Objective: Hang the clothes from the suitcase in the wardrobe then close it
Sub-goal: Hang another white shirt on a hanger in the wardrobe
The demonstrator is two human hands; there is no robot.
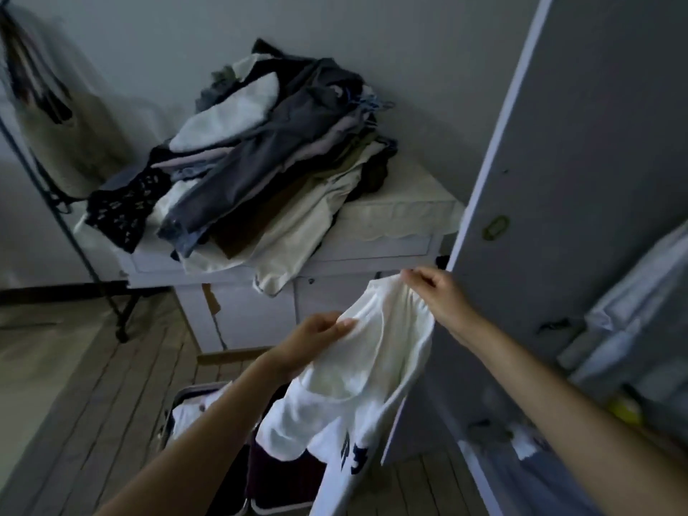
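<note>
Both hands, left hand [320, 335] and right hand [435, 288], grip the white shirt [372, 366] beside the wardrobe door [558, 180] edge.

Both bare forearms reached forward and up. Left hand [316, 335] lower, fingers curled, thumb on top, pinching white cloth [376, 366]. Right hand [435, 288] higher and further out, fingertips pinching the cloth's top edge, wrist bent slightly down.
</note>
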